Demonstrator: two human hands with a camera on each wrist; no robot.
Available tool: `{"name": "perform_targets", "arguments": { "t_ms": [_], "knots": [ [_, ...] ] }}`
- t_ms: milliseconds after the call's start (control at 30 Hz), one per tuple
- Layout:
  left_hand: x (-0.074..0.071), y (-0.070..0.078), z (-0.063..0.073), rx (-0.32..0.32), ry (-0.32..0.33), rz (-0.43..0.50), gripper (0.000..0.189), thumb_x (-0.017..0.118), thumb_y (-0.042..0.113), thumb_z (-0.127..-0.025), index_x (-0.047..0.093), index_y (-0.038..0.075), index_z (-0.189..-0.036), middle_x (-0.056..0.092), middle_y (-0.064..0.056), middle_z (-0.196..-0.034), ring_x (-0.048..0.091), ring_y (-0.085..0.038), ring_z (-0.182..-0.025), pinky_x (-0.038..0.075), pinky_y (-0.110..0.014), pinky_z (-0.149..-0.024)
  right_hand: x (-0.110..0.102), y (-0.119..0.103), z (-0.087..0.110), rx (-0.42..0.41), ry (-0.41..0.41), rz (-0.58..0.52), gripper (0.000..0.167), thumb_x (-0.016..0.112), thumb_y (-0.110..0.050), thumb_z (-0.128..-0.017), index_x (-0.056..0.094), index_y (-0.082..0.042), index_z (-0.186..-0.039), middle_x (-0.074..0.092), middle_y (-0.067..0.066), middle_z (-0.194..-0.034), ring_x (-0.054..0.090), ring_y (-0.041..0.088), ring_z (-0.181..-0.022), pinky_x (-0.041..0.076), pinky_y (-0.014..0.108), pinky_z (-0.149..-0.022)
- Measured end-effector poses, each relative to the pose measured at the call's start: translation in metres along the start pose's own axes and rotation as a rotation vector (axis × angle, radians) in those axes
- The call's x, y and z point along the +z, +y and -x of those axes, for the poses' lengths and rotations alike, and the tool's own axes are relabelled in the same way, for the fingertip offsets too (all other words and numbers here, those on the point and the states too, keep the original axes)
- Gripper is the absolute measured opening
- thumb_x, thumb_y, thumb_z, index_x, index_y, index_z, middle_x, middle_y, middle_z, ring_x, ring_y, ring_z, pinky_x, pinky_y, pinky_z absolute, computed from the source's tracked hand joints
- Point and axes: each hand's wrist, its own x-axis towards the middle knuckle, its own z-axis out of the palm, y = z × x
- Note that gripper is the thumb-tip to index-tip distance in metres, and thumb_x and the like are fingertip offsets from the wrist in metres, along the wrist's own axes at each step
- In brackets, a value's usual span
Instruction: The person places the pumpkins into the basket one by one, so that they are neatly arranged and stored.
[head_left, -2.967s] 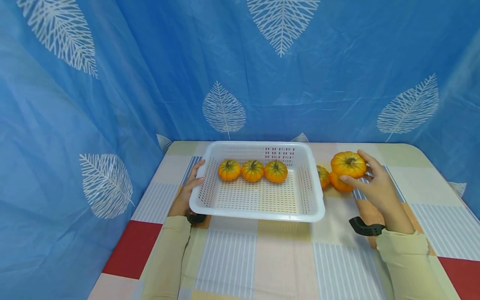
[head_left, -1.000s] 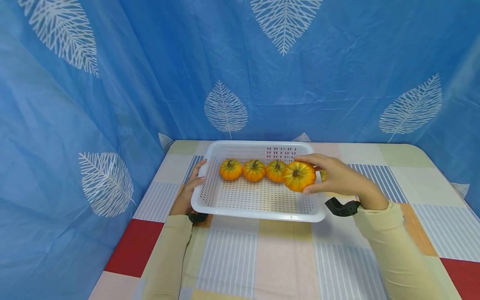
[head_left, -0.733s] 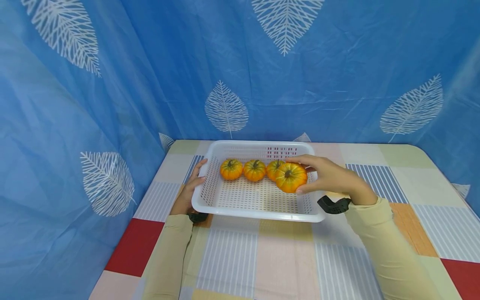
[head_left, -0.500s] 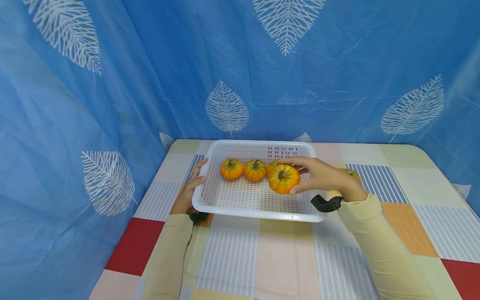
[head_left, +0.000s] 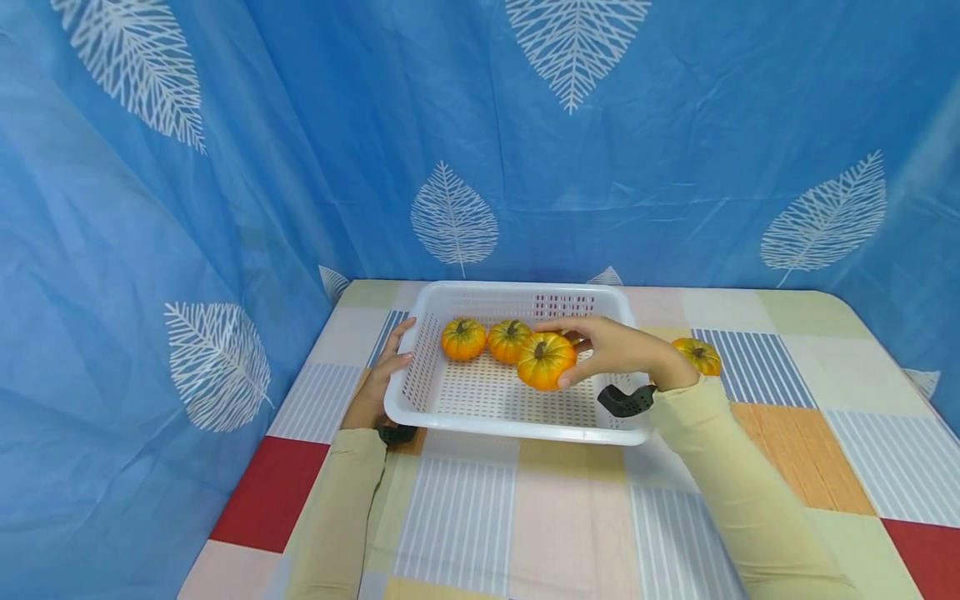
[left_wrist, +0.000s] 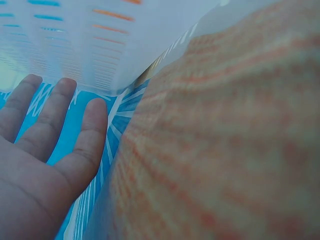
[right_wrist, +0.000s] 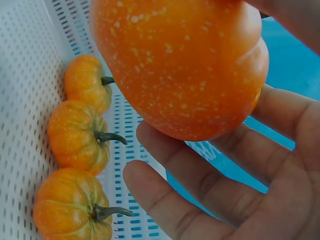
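Observation:
My right hand [head_left: 618,348] grips a small orange pumpkin [head_left: 546,361] between thumb and fingers, above the white perforated basket [head_left: 510,429]. In the right wrist view this pumpkin [right_wrist: 185,70] fills the upper middle, with two fingers stretched out below it. Three more pumpkins stand in a row along the basket's far wall: the left one [head_left: 462,339], the middle one [head_left: 508,337], and a third [right_wrist: 72,205] hidden behind the held pumpkin in the head view. My left hand [head_left: 375,383] touches the basket's left side with straight fingers, seen against its outer wall in the left wrist view.
Another pumpkin [head_left: 699,357] lies on the table right of the basket, partly behind the right forearm. A patchwork cloth [head_left: 570,525] covers the table. Blue curtains [head_left: 675,167] with white leaf prints hang behind and at the left.
My right hand has carried the pumpkin from the table at right, over the basket's right rim, and leftward in front of the row. The left hand and basket have stayed in place.

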Motion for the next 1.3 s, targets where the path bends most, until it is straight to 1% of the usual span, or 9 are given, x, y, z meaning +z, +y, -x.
{"name": "perform_targets", "arguments": {
  "t_ms": [200, 333, 500, 600, 767, 900, 1100, 1200, 1300],
  "knots": [
    [0.000, 0.000, -0.001, 0.006, -0.002, 0.007, 0.064, 0.039, 0.015, -0.101, 0.029, 0.036, -0.160, 0.004, -0.013, -0.180, 0.026, -0.039, -0.144, 0.038, -0.048, -0.109, 0.001, 0.001, -0.012, 0.007, -0.009, 0.028, 0.079, 0.090, -0.010, -0.087, 0.051, 0.010, -0.153, 0.055, 0.028, -0.155, 0.059, 0.043, -0.134, 0.048, 0.057, -0.112],
    [-0.001, -0.001, -0.001, 0.008, -0.007, 0.010, 0.064, 0.039, 0.015, -0.101, 0.029, 0.037, -0.160, 0.004, -0.014, -0.179, 0.027, -0.038, -0.143, 0.040, -0.044, -0.107, 0.003, 0.003, -0.022, 0.036, -0.033, -0.019, 0.080, 0.089, -0.009, -0.088, 0.049, 0.009, -0.155, 0.052, 0.029, -0.157, 0.058, 0.044, -0.135, 0.049, 0.055, -0.112],
    [-0.003, -0.002, -0.001, 0.011, -0.017, 0.005, 0.063, 0.041, 0.016, -0.101, 0.030, 0.038, -0.159, 0.003, -0.015, -0.179, 0.027, -0.039, -0.143, 0.043, -0.042, -0.105, 0.009, 0.005, -0.032, 0.056, -0.049, -0.070, 0.078, 0.088, -0.008, -0.089, 0.049, 0.008, -0.154, 0.050, 0.029, -0.158, 0.056, 0.046, -0.137, 0.048, 0.057, -0.112],
    [-0.003, -0.002, -0.001, 0.008, -0.019, 0.004, 0.063, 0.042, 0.017, -0.101, 0.030, 0.040, -0.159, 0.002, -0.015, -0.179, 0.027, -0.040, -0.142, 0.044, -0.042, -0.105, 0.013, 0.007, -0.038, 0.071, -0.058, -0.073, 0.079, 0.088, -0.007, -0.088, 0.049, 0.009, -0.155, 0.050, 0.030, -0.158, 0.054, 0.048, -0.138, 0.047, 0.057, -0.113],
    [-0.001, -0.001, -0.001, 0.003, -0.008, 0.000, 0.063, 0.041, 0.016, -0.101, 0.030, 0.040, -0.159, 0.004, -0.013, -0.179, 0.028, -0.039, -0.141, 0.044, -0.045, -0.104, 0.018, 0.008, -0.047, 0.077, -0.073, -0.024, 0.080, 0.088, -0.008, -0.087, 0.049, 0.008, -0.155, 0.051, 0.029, -0.158, 0.053, 0.048, -0.140, 0.045, 0.056, -0.115],
    [-0.001, 0.000, -0.001, 0.002, -0.002, -0.003, 0.064, 0.041, 0.016, -0.100, 0.029, 0.037, -0.159, 0.005, -0.013, -0.179, 0.028, -0.040, -0.142, 0.041, -0.047, -0.104, 0.022, 0.005, -0.055, 0.055, -0.088, 0.004, 0.079, 0.088, -0.011, -0.087, 0.051, 0.005, -0.155, 0.051, 0.025, -0.160, 0.050, 0.045, -0.143, 0.040, 0.057, -0.119],
    [-0.001, 0.000, -0.002, 0.004, -0.005, -0.005, 0.063, 0.040, 0.016, -0.100, 0.029, 0.036, -0.158, 0.004, -0.013, -0.179, 0.026, -0.041, -0.143, 0.038, -0.049, -0.105, 0.030, 0.004, -0.067, 0.071, -0.099, 0.039, 0.080, 0.090, -0.017, -0.088, 0.053, 0.000, -0.156, 0.052, 0.023, -0.160, 0.047, 0.042, -0.147, 0.033, 0.057, -0.124],
    [-0.001, -0.001, -0.002, 0.003, -0.007, -0.015, 0.062, 0.040, 0.016, -0.100, 0.030, 0.037, -0.157, 0.005, -0.014, -0.178, 0.027, -0.041, -0.142, 0.039, -0.049, -0.105, 0.035, 0.003, -0.072, 0.078, -0.116, 0.050, 0.080, 0.090, -0.016, -0.089, 0.052, -0.001, -0.157, 0.049, 0.023, -0.163, 0.044, 0.042, -0.151, 0.033, 0.055, -0.125],
    [-0.001, -0.001, -0.002, 0.005, -0.010, -0.020, 0.062, 0.040, 0.016, -0.100, 0.030, 0.038, -0.157, 0.005, -0.014, -0.178, 0.028, -0.041, -0.142, 0.041, -0.049, -0.104, 0.040, 0.002, -0.077, 0.070, -0.132, 0.019, 0.079, 0.089, -0.012, -0.089, 0.051, 0.001, -0.157, 0.047, 0.025, -0.163, 0.044, 0.042, -0.150, 0.037, 0.052, -0.123]
  ]
}}
